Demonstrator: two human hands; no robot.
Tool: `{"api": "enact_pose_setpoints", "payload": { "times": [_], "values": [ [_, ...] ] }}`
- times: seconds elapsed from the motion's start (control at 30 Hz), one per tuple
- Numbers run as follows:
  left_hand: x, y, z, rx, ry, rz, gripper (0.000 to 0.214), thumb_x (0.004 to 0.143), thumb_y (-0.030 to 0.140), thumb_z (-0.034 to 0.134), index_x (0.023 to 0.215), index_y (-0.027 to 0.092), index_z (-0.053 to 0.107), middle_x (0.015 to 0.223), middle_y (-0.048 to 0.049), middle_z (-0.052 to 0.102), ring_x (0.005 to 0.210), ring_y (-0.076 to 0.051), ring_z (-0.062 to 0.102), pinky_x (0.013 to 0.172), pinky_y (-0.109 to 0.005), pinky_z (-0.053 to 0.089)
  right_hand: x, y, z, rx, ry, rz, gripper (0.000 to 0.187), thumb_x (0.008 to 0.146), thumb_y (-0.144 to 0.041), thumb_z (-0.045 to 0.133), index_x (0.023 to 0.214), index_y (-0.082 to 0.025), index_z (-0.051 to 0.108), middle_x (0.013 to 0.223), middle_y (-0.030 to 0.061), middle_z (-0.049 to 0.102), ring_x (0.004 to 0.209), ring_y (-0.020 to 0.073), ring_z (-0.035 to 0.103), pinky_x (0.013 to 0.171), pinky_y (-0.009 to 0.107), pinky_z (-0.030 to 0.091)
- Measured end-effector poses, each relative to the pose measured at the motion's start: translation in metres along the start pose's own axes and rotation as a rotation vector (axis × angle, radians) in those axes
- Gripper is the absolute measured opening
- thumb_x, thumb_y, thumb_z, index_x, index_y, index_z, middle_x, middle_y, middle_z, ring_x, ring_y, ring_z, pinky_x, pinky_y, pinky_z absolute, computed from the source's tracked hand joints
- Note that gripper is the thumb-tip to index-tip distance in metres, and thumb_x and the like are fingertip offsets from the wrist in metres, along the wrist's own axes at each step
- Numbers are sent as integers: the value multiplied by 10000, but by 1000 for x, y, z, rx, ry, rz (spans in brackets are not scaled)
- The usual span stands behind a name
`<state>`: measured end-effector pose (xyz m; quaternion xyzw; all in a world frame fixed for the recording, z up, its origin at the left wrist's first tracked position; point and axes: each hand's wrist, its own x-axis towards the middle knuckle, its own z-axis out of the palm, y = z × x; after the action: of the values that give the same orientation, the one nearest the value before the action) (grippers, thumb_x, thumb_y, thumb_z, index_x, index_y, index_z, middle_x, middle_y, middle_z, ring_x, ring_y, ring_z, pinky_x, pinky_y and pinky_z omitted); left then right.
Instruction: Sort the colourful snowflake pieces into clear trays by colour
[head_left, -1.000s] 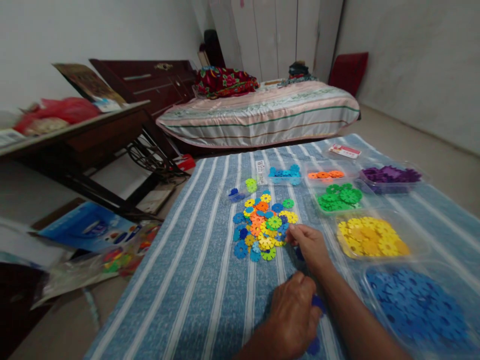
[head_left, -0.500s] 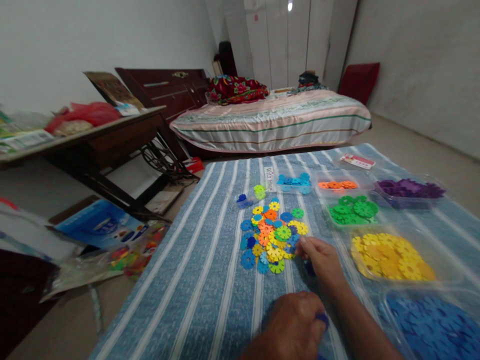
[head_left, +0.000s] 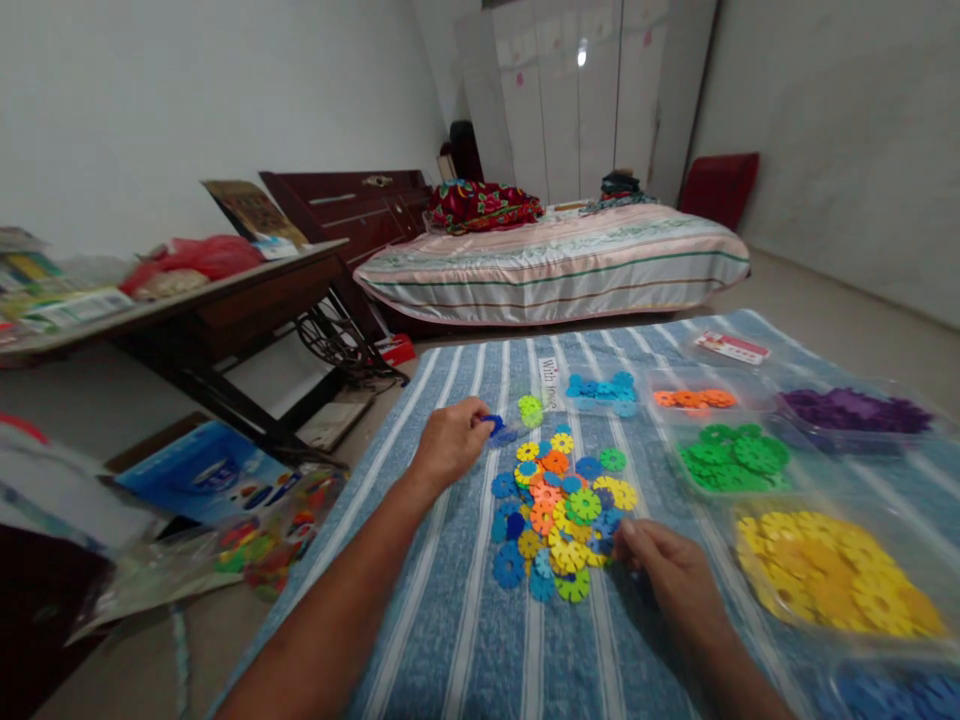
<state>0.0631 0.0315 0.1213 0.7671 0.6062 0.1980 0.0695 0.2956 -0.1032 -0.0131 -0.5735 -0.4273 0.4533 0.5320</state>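
Note:
A loose pile of notched flower-shaped plastic discs (head_left: 555, 510) in several colours lies on the striped cloth. My left hand (head_left: 454, 440) reaches out beyond the pile's left side, its fingers closed around a dark blue disc (head_left: 493, 425). That disc is at the small clear container (head_left: 510, 437), where lime green discs (head_left: 530, 410) also show. At the pile's right edge, my right hand (head_left: 667, 570) has thumb and fingers together beside blue discs (head_left: 606, 525). Whatever is in those fingers is hidden, with a dark patch under the palm.
Clear tubs to the right hold light blue (head_left: 601, 388), orange (head_left: 694, 399), green (head_left: 735, 458), purple (head_left: 855, 410), yellow (head_left: 832, 570) and blue discs (head_left: 896, 690). A red and white card (head_left: 733, 347) lies at the far edge. A cluttered sewing table (head_left: 225, 285) stands left.
My left hand has moved from the near edge out to the small container at the far left with a dark blue disc. My right hand stays by the pile. The view has tilted up slightly.

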Motion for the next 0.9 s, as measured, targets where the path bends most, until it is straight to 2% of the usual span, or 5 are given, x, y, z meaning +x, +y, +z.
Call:
{"api": "enact_pose_setpoints", "payload": {
  "times": [0.1,0.2,0.53,0.7,0.9],
  "values": [
    [35,-13,6,160,-83,-45,123,796,206,584,847,179,692,767,-15,701,731,-151,636,648,-231,434,0,1,1,0,-3,-2,561,783,-709,574,543,-206,636,556,35,558,577,181,497,569,299,381],
    [56,-15,19,288,-179,-54,162,787,191,584,880,176,716,857,-39,733,814,-164,652,689,-231,438,0,2,1,-9,-7,4,566,784,-715,567,547,-205,635,559,35,551,578,181,491,568,300,377],
    [91,-18,62,404,-333,-76,192,716,134,607,833,181,752,914,-64,751,910,-194,669,732,-222,461,1,-1,3,-1,-12,15,609,783,-745,542,554,-187,625,567,32,552,594,174,492,578,286,373],
    [98,-22,64,477,-344,-102,199,713,143,614,850,192,750,987,-82,751,961,-218,665,762,-234,478,2,-2,2,1,-19,9,606,794,-733,541,558,-182,625,568,27,554,595,168,493,580,279,374],
    [90,-25,49,503,-261,-103,262,799,150,504,922,187,732,1062,-105,734,1030,-247,653,817,-284,479,2,0,2,11,-7,5,585,798,-710,558,550,-185,630,552,21,535,584,165,488,575,279,370]
  ]
}}
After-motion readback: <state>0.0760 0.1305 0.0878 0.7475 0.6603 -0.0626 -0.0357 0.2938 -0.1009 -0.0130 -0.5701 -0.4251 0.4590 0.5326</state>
